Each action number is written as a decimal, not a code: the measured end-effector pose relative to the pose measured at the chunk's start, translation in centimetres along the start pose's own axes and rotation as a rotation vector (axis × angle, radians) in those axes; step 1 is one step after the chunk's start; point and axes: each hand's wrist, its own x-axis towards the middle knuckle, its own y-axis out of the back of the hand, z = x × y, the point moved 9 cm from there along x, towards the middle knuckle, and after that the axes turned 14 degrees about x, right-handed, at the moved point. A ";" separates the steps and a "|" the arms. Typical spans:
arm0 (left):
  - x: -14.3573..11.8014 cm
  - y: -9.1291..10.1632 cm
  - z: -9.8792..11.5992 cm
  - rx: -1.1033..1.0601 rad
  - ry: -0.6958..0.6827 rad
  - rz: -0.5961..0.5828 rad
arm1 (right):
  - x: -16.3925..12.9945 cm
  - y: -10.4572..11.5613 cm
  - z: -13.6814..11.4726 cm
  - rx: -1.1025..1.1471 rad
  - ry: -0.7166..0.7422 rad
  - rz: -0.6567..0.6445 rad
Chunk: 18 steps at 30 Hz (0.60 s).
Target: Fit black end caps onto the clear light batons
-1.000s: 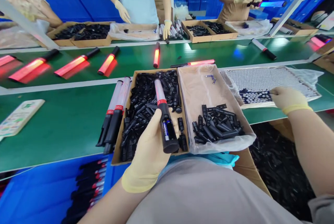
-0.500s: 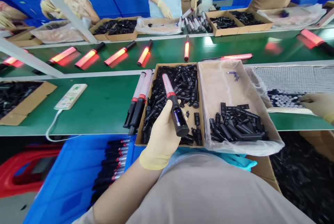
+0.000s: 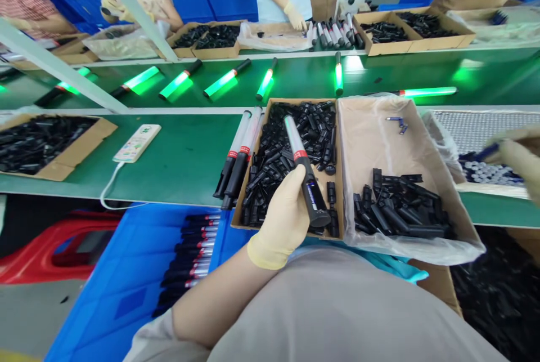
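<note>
My left hand (image 3: 283, 217), in a pale yellow glove, is wrapped round the black handle of a light baton (image 3: 311, 188). The baton's clear tube points away from me, and a blue cell shows in the open slot of its handle. At the right edge my gloved right hand (image 3: 521, 153), slightly blurred, pinches a dark blue battery (image 3: 486, 152). Below that hand lies a tray of batteries (image 3: 491, 173), with pale ends showing. Two more batons (image 3: 242, 162) lie left of the cardboard box of black parts (image 3: 291, 165).
A lined box (image 3: 379, 137) holds black handle covers and a few small blue pieces. Lit green batons (image 3: 221, 81) lie on the belt beyond. A power strip (image 3: 137, 143) rests left, above a blue crate (image 3: 122, 272) of batons. Co-workers stand across the belt.
My right hand has risen from the batteries with one in its fingers. The belt batons' light has turned from red to green. The view has swung left; my left hand keeps its baton.
</note>
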 end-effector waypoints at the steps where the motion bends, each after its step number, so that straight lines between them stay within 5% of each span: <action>1: 0.2 -0.3 -0.5 0.013 0.010 -0.011 | -1.7 -1.6 -4.1 0.178 0.081 -0.004; 4: 0.4 -1.4 -1.5 0.055 0.020 -0.084 | -6.5 -8.8 -14.1 0.509 0.230 -0.296; 8: 0.0 -2.0 -1.1 0.055 -0.081 -0.167 | -10.0 -15.1 -18.6 0.511 0.279 -0.515; 12: -0.4 -1.2 -0.2 0.109 -0.186 -0.184 | -10.7 -17.0 -19.2 0.404 0.395 -0.570; 18: -0.2 -0.2 0.4 0.078 -0.207 -0.172 | -12.9 -16.5 -21.8 0.200 0.847 -0.484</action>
